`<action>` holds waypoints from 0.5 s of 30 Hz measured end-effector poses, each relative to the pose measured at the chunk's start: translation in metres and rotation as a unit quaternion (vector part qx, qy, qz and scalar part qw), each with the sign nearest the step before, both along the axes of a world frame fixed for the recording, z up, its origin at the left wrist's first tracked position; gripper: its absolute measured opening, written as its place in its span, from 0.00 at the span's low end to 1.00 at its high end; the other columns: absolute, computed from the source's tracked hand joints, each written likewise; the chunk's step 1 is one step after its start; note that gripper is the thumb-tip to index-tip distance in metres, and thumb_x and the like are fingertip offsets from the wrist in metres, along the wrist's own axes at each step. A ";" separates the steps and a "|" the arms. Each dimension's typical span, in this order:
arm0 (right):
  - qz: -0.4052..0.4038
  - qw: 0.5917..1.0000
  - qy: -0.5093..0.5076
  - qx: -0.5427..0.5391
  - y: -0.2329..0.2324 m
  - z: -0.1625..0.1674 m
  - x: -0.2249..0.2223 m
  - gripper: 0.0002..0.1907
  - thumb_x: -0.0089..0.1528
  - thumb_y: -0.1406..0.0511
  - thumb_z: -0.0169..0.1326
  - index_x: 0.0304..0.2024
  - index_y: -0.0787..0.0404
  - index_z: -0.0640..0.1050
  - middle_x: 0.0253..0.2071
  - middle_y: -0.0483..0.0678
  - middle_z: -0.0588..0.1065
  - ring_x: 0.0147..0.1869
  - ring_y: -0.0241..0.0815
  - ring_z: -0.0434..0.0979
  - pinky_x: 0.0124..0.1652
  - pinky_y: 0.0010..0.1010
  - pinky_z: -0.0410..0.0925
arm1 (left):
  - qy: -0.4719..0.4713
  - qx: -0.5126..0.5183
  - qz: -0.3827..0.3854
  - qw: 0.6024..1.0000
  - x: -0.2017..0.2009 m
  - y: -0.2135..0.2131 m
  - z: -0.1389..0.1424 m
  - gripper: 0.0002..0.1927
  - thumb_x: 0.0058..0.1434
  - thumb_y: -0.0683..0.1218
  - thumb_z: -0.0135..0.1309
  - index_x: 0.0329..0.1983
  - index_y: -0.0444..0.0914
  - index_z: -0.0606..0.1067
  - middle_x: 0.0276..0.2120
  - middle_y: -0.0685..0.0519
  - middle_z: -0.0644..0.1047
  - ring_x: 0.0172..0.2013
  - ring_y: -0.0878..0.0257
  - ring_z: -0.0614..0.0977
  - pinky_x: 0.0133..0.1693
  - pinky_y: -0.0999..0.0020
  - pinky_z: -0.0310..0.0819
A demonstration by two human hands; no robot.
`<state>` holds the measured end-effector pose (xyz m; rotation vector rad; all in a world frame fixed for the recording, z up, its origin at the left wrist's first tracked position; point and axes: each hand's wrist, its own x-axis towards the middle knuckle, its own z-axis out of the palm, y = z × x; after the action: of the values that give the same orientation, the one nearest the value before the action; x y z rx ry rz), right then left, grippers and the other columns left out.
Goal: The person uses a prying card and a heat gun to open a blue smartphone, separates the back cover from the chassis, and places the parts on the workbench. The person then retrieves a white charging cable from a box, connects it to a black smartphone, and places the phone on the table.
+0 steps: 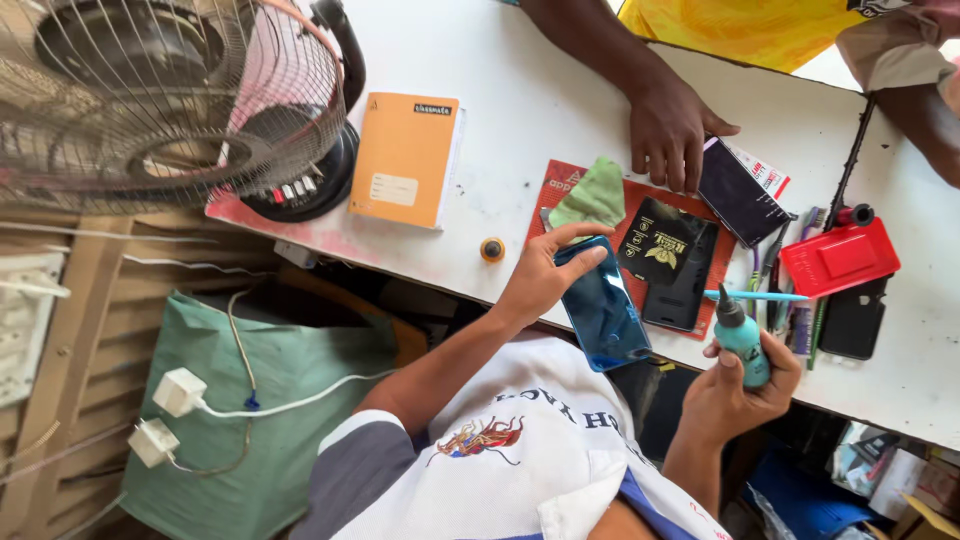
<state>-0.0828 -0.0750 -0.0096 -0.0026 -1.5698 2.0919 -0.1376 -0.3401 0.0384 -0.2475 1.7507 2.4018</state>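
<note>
Nearest the wearer, the right hand is closed around a small teal squeeze bottle, nozzle up; it looks light and soft-walled, best held at its middle. The left hand, arm bent at the elbow, grips a blue phone at its top corner, tilted over the white surface edge; thin, glossy, likely slippery and fragile. Beyond, another person's hand rests on a dark phone.

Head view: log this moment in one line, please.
left hand holds blue phone at table edge | right hand grips teal bottle | other person's hand on dark phone
</note>
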 end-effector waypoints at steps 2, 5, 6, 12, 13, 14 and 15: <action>-0.015 0.999 0.004 0.051 -0.007 0.008 0.004 0.22 0.63 0.67 0.69 0.53 0.68 0.73 0.48 0.52 0.73 0.40 0.42 0.78 0.38 0.31 0.73 | 0.034 0.007 0.014 0.999 -0.002 -0.007 0.005 0.14 0.69 0.42 0.57 0.57 0.38 0.79 0.40 0.56 0.80 0.39 0.73 0.79 0.43 0.77 0.74; -0.053 0.983 0.010 0.178 -0.009 0.020 0.008 0.23 0.64 0.66 0.73 0.52 0.70 0.75 0.49 0.51 0.73 0.45 0.41 0.73 0.45 0.27 0.70 | 0.035 0.022 0.034 0.999 -0.003 -0.010 0.009 0.14 0.71 0.42 0.54 0.58 0.36 0.78 0.41 0.57 0.80 0.39 0.74 0.79 0.44 0.77 0.75; -0.056 0.975 0.014 0.213 -0.007 0.023 0.007 0.23 0.64 0.65 0.73 0.52 0.71 0.75 0.49 0.52 0.73 0.47 0.41 0.73 0.48 0.27 0.69 | 0.029 0.026 0.043 0.998 -0.004 -0.009 0.009 0.14 0.71 0.42 0.54 0.58 0.36 0.78 0.41 0.57 0.80 0.39 0.73 0.79 0.44 0.77 0.75; -0.011 0.940 0.029 0.341 0.021 0.042 -0.002 0.26 0.63 0.60 0.74 0.55 0.68 0.78 0.49 0.55 0.77 0.52 0.45 0.78 0.56 0.29 0.71 | 0.072 0.027 0.063 0.995 -0.001 0.011 0.004 0.14 0.73 0.40 0.51 0.60 0.35 0.77 0.50 0.56 0.81 0.46 0.73 0.79 0.52 0.78 0.74; -0.003 0.931 0.029 0.364 0.026 0.046 -0.003 0.26 0.62 0.60 0.74 0.54 0.68 0.79 0.49 0.55 0.77 0.51 0.46 0.78 0.54 0.30 0.72 | 0.066 0.033 0.067 0.995 0.002 0.015 0.004 0.14 0.73 0.40 0.51 0.60 0.35 0.77 0.50 0.56 0.81 0.45 0.73 0.79 0.52 0.78 0.74; 0.003 0.922 0.034 0.386 0.030 0.050 -0.006 0.25 0.61 0.61 0.75 0.54 0.67 0.79 0.49 0.55 0.77 0.50 0.46 0.78 0.53 0.30 0.73 | 0.065 0.038 0.071 0.995 0.003 0.019 0.005 0.14 0.74 0.40 0.51 0.60 0.35 0.78 0.50 0.56 0.81 0.45 0.73 0.79 0.51 0.78 0.74; 0.010 0.913 0.039 0.406 0.033 0.053 -0.010 0.25 0.61 0.61 0.75 0.53 0.67 0.79 0.49 0.55 0.78 0.50 0.47 0.79 0.52 0.31 0.73 | 0.065 0.042 0.076 0.994 0.003 0.023 0.005 0.14 0.74 0.40 0.52 0.60 0.35 0.78 0.50 0.56 0.81 0.45 0.73 0.79 0.51 0.78 0.75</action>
<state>-0.0927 -0.0417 0.0430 0.3830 -2.2640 1.2849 -0.1345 -0.3170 0.0435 -0.2266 1.7354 2.6476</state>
